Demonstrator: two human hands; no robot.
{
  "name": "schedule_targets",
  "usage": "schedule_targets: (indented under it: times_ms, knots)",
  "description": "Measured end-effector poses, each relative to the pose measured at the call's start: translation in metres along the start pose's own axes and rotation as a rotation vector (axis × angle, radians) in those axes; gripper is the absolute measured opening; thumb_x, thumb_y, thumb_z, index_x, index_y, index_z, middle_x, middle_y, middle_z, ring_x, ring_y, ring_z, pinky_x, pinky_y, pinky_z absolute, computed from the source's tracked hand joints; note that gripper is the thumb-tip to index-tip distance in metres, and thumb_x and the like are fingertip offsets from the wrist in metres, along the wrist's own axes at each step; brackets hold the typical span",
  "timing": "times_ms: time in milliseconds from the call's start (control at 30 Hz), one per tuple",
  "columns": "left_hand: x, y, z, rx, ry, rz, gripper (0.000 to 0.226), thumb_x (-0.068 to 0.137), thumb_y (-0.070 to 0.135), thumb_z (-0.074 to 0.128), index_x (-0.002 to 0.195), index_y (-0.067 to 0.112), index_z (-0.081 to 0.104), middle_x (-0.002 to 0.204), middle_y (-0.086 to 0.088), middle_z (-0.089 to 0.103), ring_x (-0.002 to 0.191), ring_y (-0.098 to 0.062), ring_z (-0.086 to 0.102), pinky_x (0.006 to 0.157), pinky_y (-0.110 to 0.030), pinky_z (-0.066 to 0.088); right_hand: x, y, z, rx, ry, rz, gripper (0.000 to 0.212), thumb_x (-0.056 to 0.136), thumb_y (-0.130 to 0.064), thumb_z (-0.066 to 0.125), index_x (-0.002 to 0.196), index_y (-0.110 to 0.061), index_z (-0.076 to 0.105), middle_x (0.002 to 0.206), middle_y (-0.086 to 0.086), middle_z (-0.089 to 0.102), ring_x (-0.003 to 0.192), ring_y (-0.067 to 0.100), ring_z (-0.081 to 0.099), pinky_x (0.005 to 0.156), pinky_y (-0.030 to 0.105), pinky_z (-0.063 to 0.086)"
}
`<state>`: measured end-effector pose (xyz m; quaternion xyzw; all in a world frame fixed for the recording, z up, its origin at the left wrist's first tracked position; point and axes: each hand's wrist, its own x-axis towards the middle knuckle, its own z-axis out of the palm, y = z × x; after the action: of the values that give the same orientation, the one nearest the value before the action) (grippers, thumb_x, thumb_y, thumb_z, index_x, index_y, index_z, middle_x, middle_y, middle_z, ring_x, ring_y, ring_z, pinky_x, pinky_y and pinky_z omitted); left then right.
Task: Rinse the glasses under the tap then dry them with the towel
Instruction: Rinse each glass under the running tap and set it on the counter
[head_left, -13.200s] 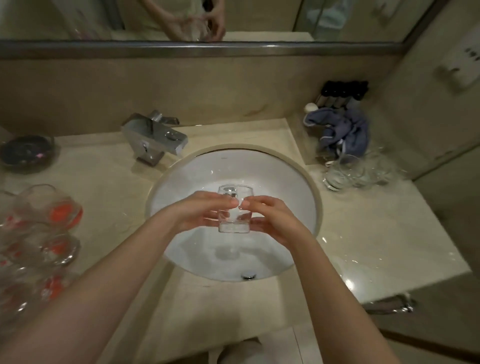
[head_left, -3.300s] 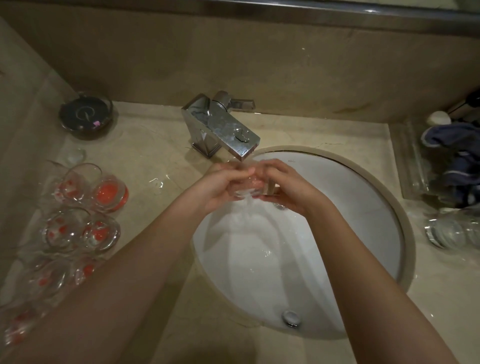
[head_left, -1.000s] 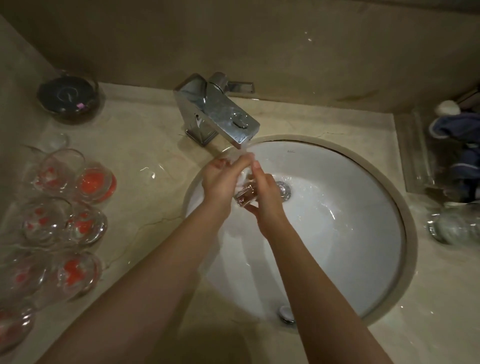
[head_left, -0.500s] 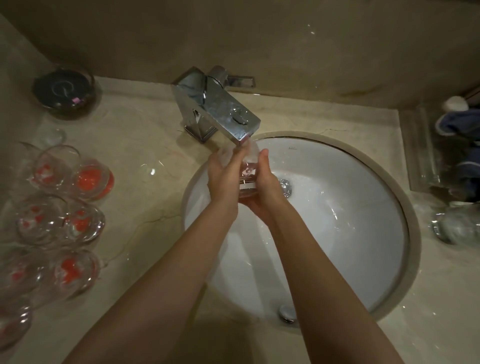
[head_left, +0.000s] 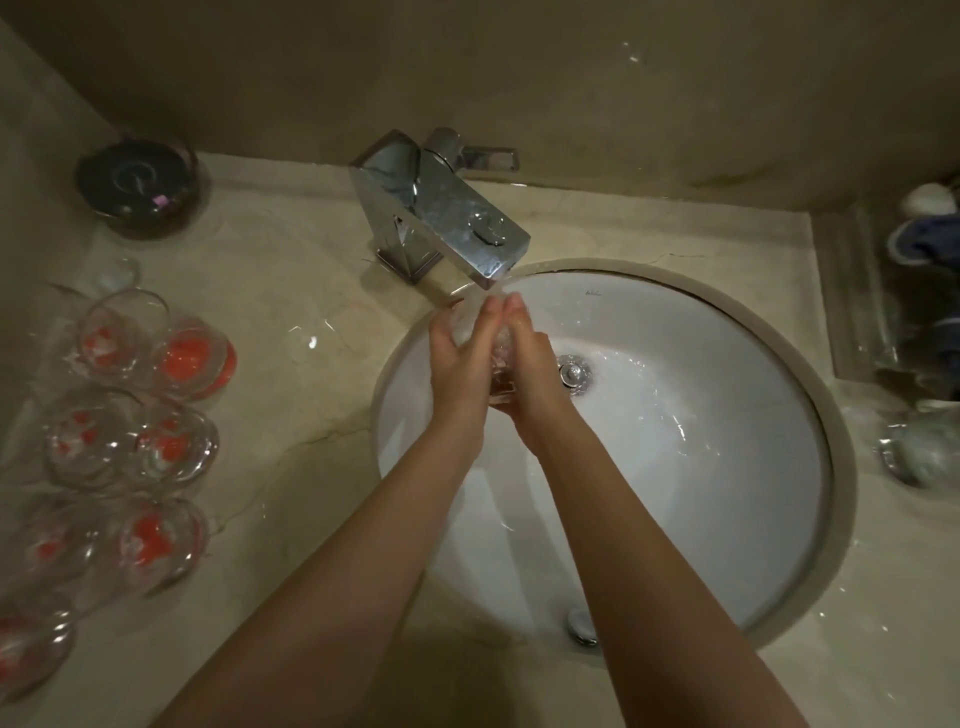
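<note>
A small clear glass (head_left: 500, 358) sits between my two palms just under the spout of the chrome tap (head_left: 441, 213), with water running over it into the white sink (head_left: 727, 467). My left hand (head_left: 462, 364) and my right hand (head_left: 530, 369) hold the glass from either side, fingers pointing up toward the spout. Most of the glass is hidden by my hands. A blue towel (head_left: 930, 244) lies at the far right edge of the counter.
Several clear glasses with red marks (head_left: 130, 415) stand on the counter at the left. A dark round dish (head_left: 137, 182) sits at the back left. Another clear glass (head_left: 919, 452) lies right of the sink. The drain plug (head_left: 573, 371) is beside my right hand.
My hands have lifted the glass closer to the spout and closed more tightly round it. Water keeps running.
</note>
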<state>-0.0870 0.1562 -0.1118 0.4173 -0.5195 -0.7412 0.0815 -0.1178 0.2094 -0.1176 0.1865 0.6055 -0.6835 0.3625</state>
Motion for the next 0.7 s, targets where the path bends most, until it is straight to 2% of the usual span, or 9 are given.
schedule_targets:
  times_ms: [67, 133, 233, 300, 367, 433, 567, 633, 700]
  knots:
    - [0.002, -0.001, -0.003, -0.041, -0.062, 0.001, 0.046, 0.089, 0.035, 0.068, 0.132, 0.027, 0.053, 0.115, 0.003, 0.069, 0.098, -0.012, 0.070, 0.084, -0.031, 0.055, 0.000, -0.003, -0.004, 0.117, -0.059, 0.057, 0.071, 0.088, -0.072, 0.039, 0.116, -0.012, 0.065, 0.113, 0.015, 0.070, 0.098, 0.028, 0.070, 0.086, 0.043, 0.055]
    - [0.005, 0.000, -0.008, -0.110, -0.135, -0.028, 0.056, 0.079, 0.038, 0.074, 0.132, 0.029, 0.056, 0.118, 0.000, 0.070, 0.102, -0.017, 0.070, 0.088, -0.036, 0.056, -0.003, -0.008, -0.009, 0.265, -0.134, 0.115, 0.066, 0.094, -0.067, 0.031, 0.117, -0.014, 0.064, 0.113, 0.011, 0.070, 0.097, 0.025, 0.069, 0.085, 0.042, 0.054]
    - [0.008, -0.002, -0.009, -0.057, -0.137, -0.029, 0.068, 0.072, 0.046, 0.076, 0.134, 0.029, 0.053, 0.120, -0.003, 0.069, 0.099, -0.020, 0.071, 0.085, -0.040, 0.058, -0.002, -0.008, -0.004, 0.065, -0.024, 0.071, 0.066, 0.086, -0.071, 0.046, 0.125, -0.018, 0.048, 0.116, 0.007, 0.066, 0.098, 0.022, 0.069, 0.073, 0.041, 0.057]
    - [0.006, -0.001, -0.005, -0.036, -0.074, -0.010, 0.069, 0.072, 0.049, 0.074, 0.134, 0.029, 0.052, 0.116, -0.002, 0.070, 0.096, -0.018, 0.072, 0.080, -0.037, 0.058, -0.004, -0.007, 0.002, -0.017, 0.030, -0.006, 0.076, 0.076, -0.074, 0.057, 0.121, -0.013, 0.050, 0.113, 0.011, 0.066, 0.097, 0.026, 0.070, 0.082, 0.047, 0.058]
    - [0.009, -0.001, -0.003, -0.056, -0.053, -0.021, 0.070, 0.069, 0.057, 0.069, 0.131, 0.029, 0.055, 0.120, 0.000, 0.068, 0.103, -0.017, 0.069, 0.087, -0.037, 0.056, -0.003, -0.006, 0.001, 0.096, -0.027, 0.037, 0.078, 0.078, -0.076, 0.050, 0.117, -0.009, 0.061, 0.113, 0.016, 0.069, 0.102, 0.032, 0.069, 0.091, 0.051, 0.054]
    - [0.013, 0.003, -0.005, -0.058, -0.101, -0.068, 0.067, 0.071, 0.060, 0.065, 0.130, 0.028, 0.058, 0.122, -0.002, 0.068, 0.106, -0.022, 0.068, 0.092, -0.042, 0.055, -0.006, -0.008, -0.003, 0.215, -0.058, 0.102, 0.069, 0.091, -0.070, 0.035, 0.109, -0.011, 0.066, 0.110, 0.012, 0.070, 0.102, 0.030, 0.067, 0.094, 0.045, 0.052]
    - [0.015, -0.001, -0.011, 0.028, -0.118, -0.030, 0.045, 0.085, 0.050, 0.060, 0.121, 0.023, 0.061, 0.113, -0.007, 0.070, 0.100, -0.027, 0.070, 0.086, -0.046, 0.058, -0.005, 0.001, -0.007, -0.035, -0.030, 0.032, 0.061, 0.090, -0.072, 0.035, 0.100, -0.021, 0.068, 0.098, 0.006, 0.073, 0.090, 0.020, 0.070, 0.075, 0.034, 0.052]
    - [0.014, -0.002, -0.012, 0.038, -0.128, -0.025, 0.042, 0.086, 0.050, 0.062, 0.120, 0.024, 0.061, 0.114, -0.005, 0.070, 0.102, -0.026, 0.069, 0.088, -0.041, 0.057, -0.007, 0.004, -0.003, -0.049, -0.003, 0.031, 0.067, 0.089, -0.074, 0.035, 0.098, -0.018, 0.070, 0.099, 0.009, 0.074, 0.089, 0.024, 0.071, 0.079, 0.040, 0.056]
    - [0.013, -0.001, -0.014, -0.004, -0.180, -0.063, 0.054, 0.076, 0.055, 0.067, 0.121, 0.026, 0.062, 0.115, -0.003, 0.071, 0.101, -0.023, 0.070, 0.090, -0.040, 0.056, -0.009, 0.004, -0.003, 0.072, -0.019, 0.086, 0.069, 0.091, -0.073, 0.030, 0.101, -0.017, 0.070, 0.103, 0.014, 0.073, 0.093, 0.028, 0.072, 0.083, 0.046, 0.057]
